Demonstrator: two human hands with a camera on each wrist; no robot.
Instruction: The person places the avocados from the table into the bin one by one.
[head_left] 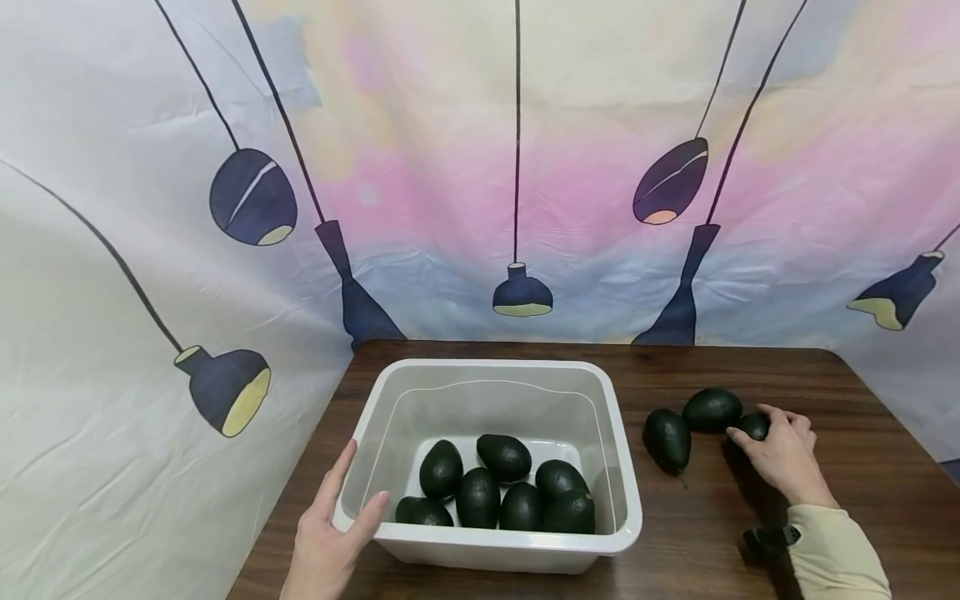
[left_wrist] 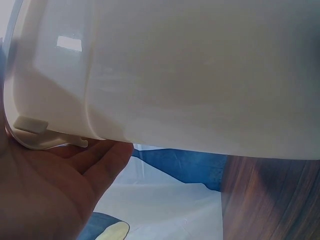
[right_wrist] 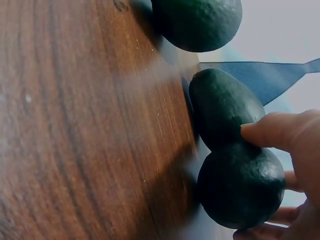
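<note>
Several dark green avocados (head_left: 477, 498) lie in a white plastic tub (head_left: 618, 454). My left hand (head_left: 330, 525) rests at the tub's front left corner, thumb at the front rim and fairly straight fingers along the outer left side. In the left wrist view, those fingers (left_wrist: 112, 160) lie against the outer wall below the rim. To the right of the tub, my right hand (head_left: 783, 450) grips an avocado (right_wrist: 240, 185), partly hidden by the fingers in the head view. Beside it lie a second avocado (head_left: 712, 410) and a third avocado (head_left: 667, 440).
Both the tub and the loose avocados are on a dark brown wooden table (head_left: 675, 533) with rounded back corners. Behind it hangs a pastel cloth (head_left: 442, 167) printed with dark lamps. A small black device (head_left: 768, 543) is at my right wrist.
</note>
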